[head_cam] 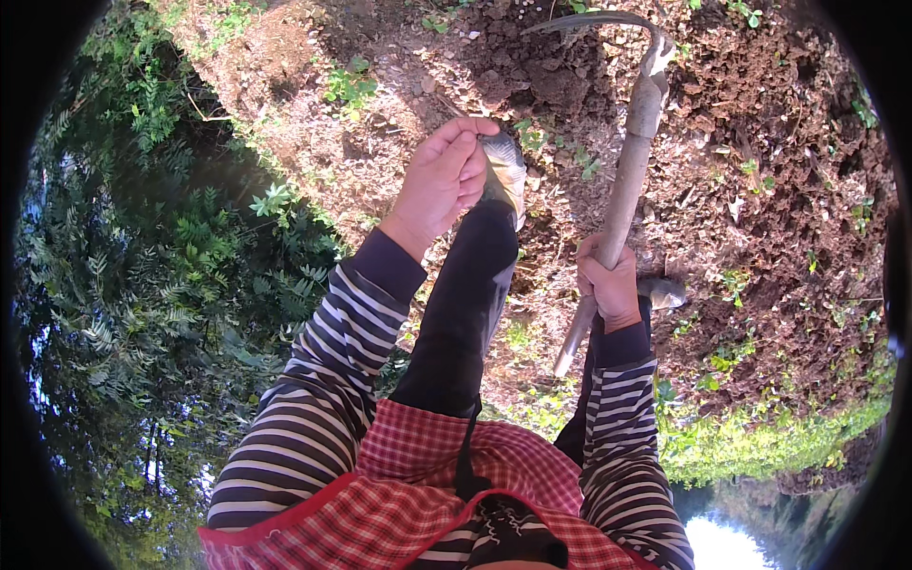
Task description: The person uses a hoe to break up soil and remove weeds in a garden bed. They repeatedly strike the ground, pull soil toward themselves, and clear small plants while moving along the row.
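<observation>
My right hand is wrapped around the long wooden handle of a sickle. The handle's lower end sticks out below my fist. At the far end, the curved metal blade bends to the left above the soil. My left hand is raised over my left shoe, its fingers curled in and the thumb against the index finger. I see nothing held there, though something tiny could be hidden inside. A thin stalk shows just beyond the knuckles; I cannot tell whether it touches them.
Loose brown soil with clods and small green seedlings lies ahead and to the right. Dense leafy shrubs border the left side. My right shoe stands behind my right wrist. A red checked apron covers my lap.
</observation>
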{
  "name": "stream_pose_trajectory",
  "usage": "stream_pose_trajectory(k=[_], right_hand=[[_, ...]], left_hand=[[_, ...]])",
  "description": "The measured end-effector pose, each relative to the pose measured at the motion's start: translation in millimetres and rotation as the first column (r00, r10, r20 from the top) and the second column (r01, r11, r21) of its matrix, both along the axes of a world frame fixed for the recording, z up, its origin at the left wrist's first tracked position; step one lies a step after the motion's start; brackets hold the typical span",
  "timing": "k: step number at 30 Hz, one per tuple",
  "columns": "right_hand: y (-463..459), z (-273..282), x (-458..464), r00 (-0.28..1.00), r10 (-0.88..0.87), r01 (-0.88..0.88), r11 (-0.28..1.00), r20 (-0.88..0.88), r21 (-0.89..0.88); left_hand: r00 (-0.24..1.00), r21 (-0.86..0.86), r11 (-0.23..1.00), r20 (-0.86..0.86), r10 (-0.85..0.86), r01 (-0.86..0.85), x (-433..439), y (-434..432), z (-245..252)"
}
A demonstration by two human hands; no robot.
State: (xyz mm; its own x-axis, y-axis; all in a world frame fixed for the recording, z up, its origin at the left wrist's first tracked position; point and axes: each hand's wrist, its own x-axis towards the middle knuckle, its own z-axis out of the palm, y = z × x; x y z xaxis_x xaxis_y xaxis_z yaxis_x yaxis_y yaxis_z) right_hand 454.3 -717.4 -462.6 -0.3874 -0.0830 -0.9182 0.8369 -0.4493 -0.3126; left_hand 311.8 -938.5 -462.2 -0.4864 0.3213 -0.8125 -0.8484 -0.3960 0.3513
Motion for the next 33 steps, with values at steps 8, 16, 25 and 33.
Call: stream_pose_trajectory(k=[8, 16, 25, 33], right_hand=[[1, 36, 58, 0.914, -0.034, 0.105, 0.983, 0.405, -0.153], [-27, -29, -41, 0.985, -0.056, 0.083, 0.983, 0.163, -0.162], [-37, 2, -72, 0.98, 0.172, -0.184, 0.973, 0.097, 0.136], [-6, 30, -70, 0.986, 0.165, -0.166, 0.961, 0.022, 0.22]], left_hand=[[0.92, 0.236, 0.955, 0.302, -0.249, 0.181, 152, 1, 148], [0.911, 0.13, 0.951, 0.275, -0.306, 0.28, 188, 9, 118], [0.894, 0.186, 0.979, 0.421, -0.154, 0.081, 183, 15, 111], [0.863, 0.176, 0.968, 0.444, -0.24, 0.178, 171, 12, 111]])
